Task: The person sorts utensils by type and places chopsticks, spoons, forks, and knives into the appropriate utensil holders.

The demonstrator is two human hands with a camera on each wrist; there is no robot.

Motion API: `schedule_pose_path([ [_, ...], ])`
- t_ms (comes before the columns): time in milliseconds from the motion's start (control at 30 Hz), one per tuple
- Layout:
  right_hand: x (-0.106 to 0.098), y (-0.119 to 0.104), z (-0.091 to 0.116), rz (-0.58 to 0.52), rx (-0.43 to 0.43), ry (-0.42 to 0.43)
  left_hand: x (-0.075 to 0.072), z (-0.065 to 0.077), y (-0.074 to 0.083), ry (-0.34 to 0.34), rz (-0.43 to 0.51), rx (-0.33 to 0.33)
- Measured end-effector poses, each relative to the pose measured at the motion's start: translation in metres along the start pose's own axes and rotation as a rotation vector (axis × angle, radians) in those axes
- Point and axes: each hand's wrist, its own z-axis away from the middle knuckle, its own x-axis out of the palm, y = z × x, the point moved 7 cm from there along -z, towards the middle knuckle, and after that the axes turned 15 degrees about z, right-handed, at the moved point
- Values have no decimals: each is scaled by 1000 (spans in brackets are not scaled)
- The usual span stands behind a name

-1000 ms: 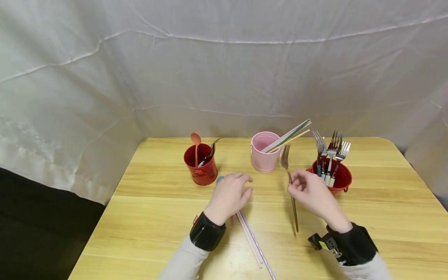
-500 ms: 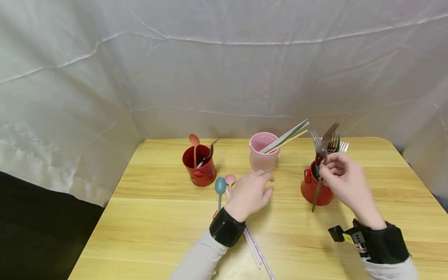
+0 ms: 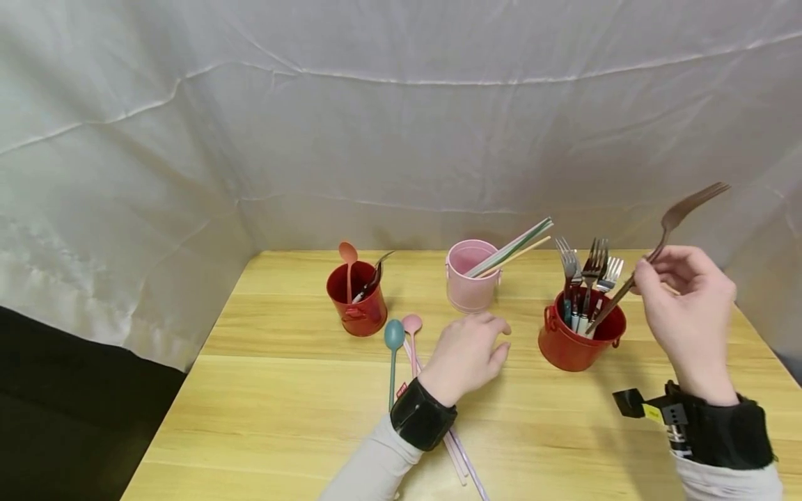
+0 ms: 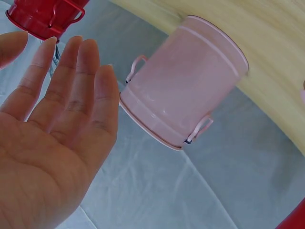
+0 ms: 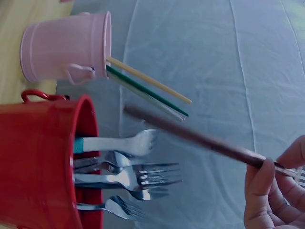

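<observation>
My right hand [image 3: 692, 320] pinches a brown fork [image 3: 673, 217], tines up and tilted to the right. The fork's handle end hangs over the mouth of the right-hand red bucket [image 3: 564, 351]. In the right wrist view the handle [image 5: 205, 140] appears outside that bucket, above its upright forks [image 5: 126, 179]. My left hand [image 3: 460, 358] hovers over the table with relaxed fingers and holds nothing. Its palm [image 4: 43, 167] shows in the left wrist view, beside the pink bucket [image 4: 183, 83]. Below the left forearm lie pink and purple straws [image 3: 468, 466], partly hidden.
A teal spoon [image 3: 394, 335] and a pink spoon [image 3: 411, 324] lie left of my left hand. Another red bucket [image 3: 365, 316] with an orange spoon [image 3: 348, 254] and other cutlery stands at the back left. Straws [image 3: 514, 245] lean out of the pink bucket. Grey cloth [image 3: 401, 139] hangs behind.
My right hand has carried the fork rightward and up from the table to the right-hand bucket, tilting it over. My left hand has drifted right, uncovering the two spoons.
</observation>
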Motion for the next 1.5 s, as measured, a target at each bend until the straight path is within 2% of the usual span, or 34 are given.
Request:
schedule_pose_path([
  [133, -6, 1, -2, 27, -5, 81, 1, 1, -1, 3, -2, 0],
  [333, -2, 10, -2, 54, 19, 85, 0, 3, 0, 5, -4, 0],
  [500, 7, 18, 0, 164, 11, 25, 1, 3, 1, -1, -7, -3],
  [667, 21, 25, 2, 237, -4, -103, 1, 4, 1, 2, -5, -2],
  [833, 34, 29, 7, 281, -69, -178, 1, 5, 2, 7, -4, 3],
  [967, 40, 31, 9, 315, -115, -214, 2, 7, 1, 5, -2, -1],
  [1233, 47, 34, 11, 390, -151, -270, 3, 9, -4, 5, 12, -14],
  [1500, 45, 35, 13, 412, -120, -254, 4, 14, -11, -1, 32, -36],
])
